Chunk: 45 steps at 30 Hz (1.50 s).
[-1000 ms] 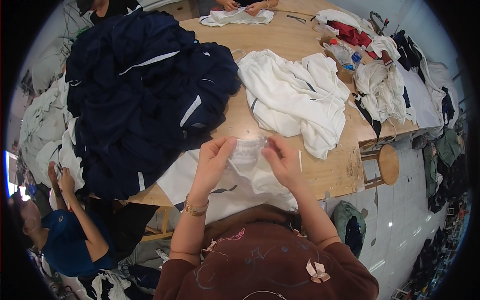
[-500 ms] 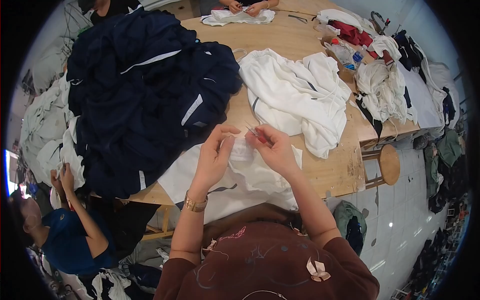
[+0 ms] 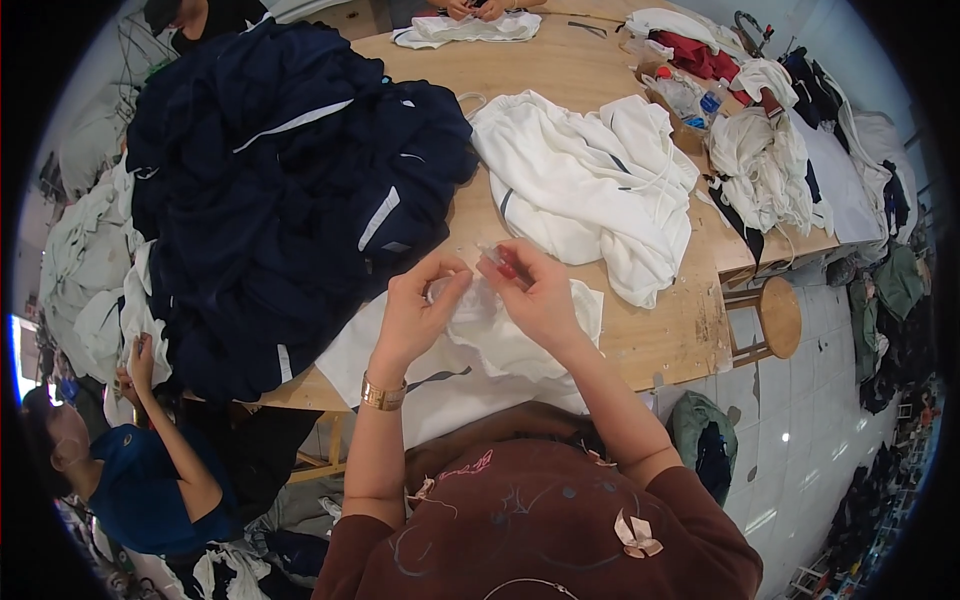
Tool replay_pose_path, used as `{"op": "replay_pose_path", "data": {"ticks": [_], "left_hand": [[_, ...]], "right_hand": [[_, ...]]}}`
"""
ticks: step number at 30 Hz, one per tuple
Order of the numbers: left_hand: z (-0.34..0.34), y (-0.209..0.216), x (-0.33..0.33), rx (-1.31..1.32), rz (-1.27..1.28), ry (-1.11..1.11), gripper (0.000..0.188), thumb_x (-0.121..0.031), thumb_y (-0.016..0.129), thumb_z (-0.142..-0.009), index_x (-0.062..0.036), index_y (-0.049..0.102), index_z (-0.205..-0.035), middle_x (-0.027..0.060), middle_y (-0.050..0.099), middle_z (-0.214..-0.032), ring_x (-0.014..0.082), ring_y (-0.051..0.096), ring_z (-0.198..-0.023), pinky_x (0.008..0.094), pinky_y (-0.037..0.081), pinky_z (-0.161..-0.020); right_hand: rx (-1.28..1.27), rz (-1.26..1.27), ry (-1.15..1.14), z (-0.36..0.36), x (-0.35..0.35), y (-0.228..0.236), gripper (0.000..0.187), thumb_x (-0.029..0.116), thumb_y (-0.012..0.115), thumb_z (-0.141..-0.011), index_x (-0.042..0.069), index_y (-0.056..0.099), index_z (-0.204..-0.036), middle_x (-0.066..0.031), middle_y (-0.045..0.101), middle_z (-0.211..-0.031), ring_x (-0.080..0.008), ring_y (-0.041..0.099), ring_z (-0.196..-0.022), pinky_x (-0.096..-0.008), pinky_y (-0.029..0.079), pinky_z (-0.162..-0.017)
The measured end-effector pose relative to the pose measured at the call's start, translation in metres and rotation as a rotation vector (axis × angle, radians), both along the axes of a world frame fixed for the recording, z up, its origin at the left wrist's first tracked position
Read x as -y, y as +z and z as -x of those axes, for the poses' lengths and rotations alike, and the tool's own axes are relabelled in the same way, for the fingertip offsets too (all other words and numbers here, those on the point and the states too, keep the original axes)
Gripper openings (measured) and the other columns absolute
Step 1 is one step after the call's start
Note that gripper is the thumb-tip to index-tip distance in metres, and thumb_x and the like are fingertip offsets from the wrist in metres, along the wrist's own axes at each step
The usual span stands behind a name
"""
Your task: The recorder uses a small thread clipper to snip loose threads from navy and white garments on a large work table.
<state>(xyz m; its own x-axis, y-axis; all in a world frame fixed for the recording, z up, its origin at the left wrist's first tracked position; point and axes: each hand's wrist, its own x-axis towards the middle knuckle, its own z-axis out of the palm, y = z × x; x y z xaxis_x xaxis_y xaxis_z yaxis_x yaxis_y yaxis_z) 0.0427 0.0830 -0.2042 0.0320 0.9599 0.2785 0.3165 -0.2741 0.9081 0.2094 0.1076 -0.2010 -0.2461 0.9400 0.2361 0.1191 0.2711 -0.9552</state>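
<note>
A white garment (image 3: 520, 345) with a dark stripe lies over the table's near edge, its gathered edge raised between my hands. My left hand (image 3: 415, 310) pinches that edge between thumb and fingers. Close by on the right, my right hand (image 3: 540, 300) is closed around small red-handled thread snips (image 3: 507, 266), their metal tip pointing up and left. The fingers of this hand also press against the white fabric. Part of the snips is hidden by the fingers.
Navy garments (image 3: 290, 190) form a big heap on the left of the wooden table (image 3: 660, 340). White garments (image 3: 590, 185) lie just beyond my hands. A round stool (image 3: 780, 318) stands at the right. Co-workers handle white cloth at the far edge (image 3: 465, 30) and lower left.
The snips have turned, and their blades show less than before. My hands have drawn slightly left with the garment's edge lifted between them.
</note>
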Motion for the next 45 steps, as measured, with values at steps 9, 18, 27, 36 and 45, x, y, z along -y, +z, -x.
{"op": "replay_pose_path", "data": {"ticks": [9, 18, 27, 36, 45], "left_hand": [[0.003, -0.004, -0.004, -0.023, 0.038, 0.047, 0.009, -0.011, 0.053, -0.089, -0.0020, 0.050, -0.090, 0.0035, 0.051, -0.061, 0.0052, 0.039, -0.053, 0.0216, 0.030, -0.048], [0.000, 0.000, -0.003, -0.033, 0.053, 0.033, 0.009, -0.010, 0.050, -0.091, -0.0017, 0.047, -0.091, 0.0037, 0.047, -0.060, 0.0063, 0.038, -0.053, 0.0221, 0.031, -0.049], [-0.003, 0.005, -0.002, -0.065, 0.030, 0.035, 0.008, -0.009, 0.049, -0.091, -0.0010, 0.047, -0.090, 0.0061, 0.048, -0.061, 0.0075, 0.039, -0.053, 0.0229, 0.032, -0.049], [-0.003, 0.004, -0.002, -0.070, 0.018, 0.039, 0.007, -0.008, 0.049, -0.091, -0.0012, 0.047, -0.091, 0.0063, 0.047, -0.060, 0.0079, 0.039, -0.052, 0.0232, 0.032, -0.049], [-0.001, 0.003, -0.003, -0.053, 0.024, 0.062, 0.008, -0.010, 0.048, -0.092, -0.0019, 0.047, -0.092, 0.0057, 0.048, -0.063, 0.0075, 0.040, -0.054, 0.0225, 0.032, -0.050]], "right_hand": [[0.232, -0.264, 0.051, -0.028, -0.002, -0.013, 0.034, 0.036, 0.065, -0.080, 0.003, 0.057, -0.075, -0.0078, 0.050, -0.057, -0.0212, 0.046, -0.049, -0.0300, 0.037, -0.048], [0.533, -0.529, 0.020, -0.024, -0.008, -0.011, 0.043, 0.050, 0.057, -0.081, 0.009, 0.056, -0.069, -0.0037, 0.055, -0.058, -0.0238, 0.055, -0.050, -0.0342, 0.039, -0.043], [0.636, -0.575, 0.034, -0.023, -0.009, -0.003, 0.044, 0.051, 0.054, -0.083, 0.010, 0.054, -0.067, -0.0029, 0.056, -0.058, -0.0226, 0.055, -0.049, -0.0333, 0.038, -0.042], [0.631, -0.593, 0.026, -0.025, -0.010, 0.004, 0.037, 0.042, 0.062, -0.080, 0.008, 0.054, -0.067, -0.0040, 0.054, -0.056, -0.0235, 0.055, -0.049, -0.0337, 0.038, -0.045], [0.555, -0.427, 0.056, -0.026, -0.013, 0.007, 0.033, 0.037, 0.062, -0.082, 0.006, 0.058, -0.073, -0.0042, 0.056, -0.059, -0.0204, 0.053, -0.049, -0.0285, 0.040, -0.048]]}}
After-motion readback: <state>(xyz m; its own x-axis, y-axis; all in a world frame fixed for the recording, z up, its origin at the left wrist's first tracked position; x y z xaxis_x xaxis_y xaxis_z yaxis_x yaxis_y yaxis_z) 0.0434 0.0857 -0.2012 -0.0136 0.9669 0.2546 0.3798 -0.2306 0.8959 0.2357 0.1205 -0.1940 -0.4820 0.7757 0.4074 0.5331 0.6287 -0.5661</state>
